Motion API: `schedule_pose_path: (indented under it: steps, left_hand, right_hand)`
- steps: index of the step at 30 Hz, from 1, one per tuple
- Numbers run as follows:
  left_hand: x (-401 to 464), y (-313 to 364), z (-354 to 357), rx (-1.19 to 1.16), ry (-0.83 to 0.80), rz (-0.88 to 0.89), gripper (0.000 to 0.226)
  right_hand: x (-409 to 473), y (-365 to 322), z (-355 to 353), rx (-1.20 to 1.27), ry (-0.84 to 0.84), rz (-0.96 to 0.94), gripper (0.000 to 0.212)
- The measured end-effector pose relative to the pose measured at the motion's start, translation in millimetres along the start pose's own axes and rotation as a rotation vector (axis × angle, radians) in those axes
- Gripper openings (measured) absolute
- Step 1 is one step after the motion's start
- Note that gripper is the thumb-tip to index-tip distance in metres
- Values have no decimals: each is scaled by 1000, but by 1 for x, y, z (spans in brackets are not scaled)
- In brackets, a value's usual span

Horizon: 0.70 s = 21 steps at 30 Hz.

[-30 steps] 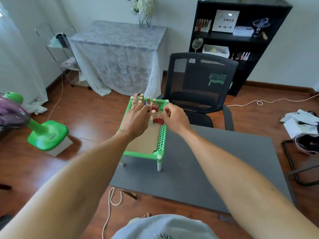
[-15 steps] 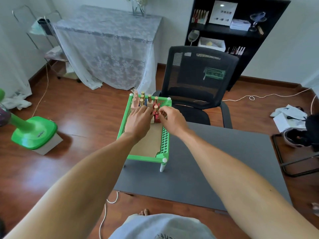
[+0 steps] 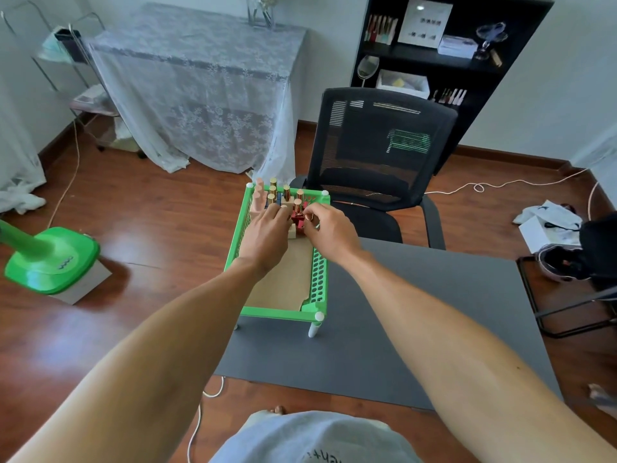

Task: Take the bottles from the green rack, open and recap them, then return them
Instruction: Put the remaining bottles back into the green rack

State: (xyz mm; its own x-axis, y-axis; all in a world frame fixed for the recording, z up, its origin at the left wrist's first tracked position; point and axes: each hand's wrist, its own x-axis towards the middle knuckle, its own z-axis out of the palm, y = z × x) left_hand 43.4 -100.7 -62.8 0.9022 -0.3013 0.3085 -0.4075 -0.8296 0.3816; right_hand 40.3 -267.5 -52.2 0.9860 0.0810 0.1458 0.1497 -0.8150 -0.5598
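Observation:
A green rack with a cardboard floor stands on the grey mat. Several small gold-capped bottles and a pink bottle stand upright at its far end. A red bottle sits at the front of that group, between my two hands. My left hand reaches in over the rack, its fingertips closed against the left side of the red bottle. My right hand comes in from the right, thumb and forefinger pinched on a small gold cap beside the red bottle. A beige bottle peeks out below my left hand.
The grey mat lies on a wooden floor. A black mesh office chair stands just behind the rack. A green fan base is at the left, a black shelf at the back, and a cable runs near my feet.
Both hands have stayed at the bottle group at the rack's far end. My right fingers have closed tighter at the red bottle, now pinching a gold cap.

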Motion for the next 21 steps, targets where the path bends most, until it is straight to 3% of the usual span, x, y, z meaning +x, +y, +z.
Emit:
schedule_pose_path:
  steps: [8, 21]
  left_hand:
    - [-2, -11, -9, 88, 21, 14, 8]
    - [-7, -12, -6, 71, 23, -37, 9]
  right_hand:
    - [3, 1, -1, 4, -5, -8, 17]
    - [3, -1, 0, 4, -1, 6, 17]
